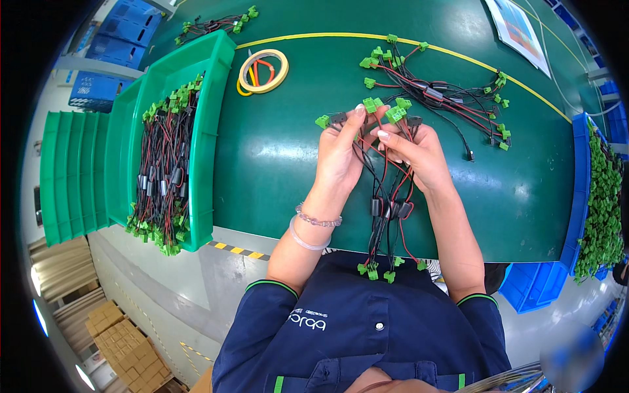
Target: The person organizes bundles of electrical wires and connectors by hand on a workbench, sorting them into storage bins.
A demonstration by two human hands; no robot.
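Across the green bench, a yellow line curves from the tape rolls toward the right edge, and the person in a dark blue shirt stands at its near side. At the left, a green plastic bin holds a packed heap of red-and-black wire harnesses with green connectors, and more empty green bins are nested beside it. At the far right, a blue bin is filled with loose green connectors. Behind the hands, a loose pile of harnesses lies spread on the bench. Two tape rolls lie near the green bin's far corner. Above the bench's near middle, both hands hold up a bundle of harnesses whose lower ends dangle past the bench edge. The left hand has its grip clamped on the bundle's upper wires; the right hand pinches wires just below the green connector plugs.
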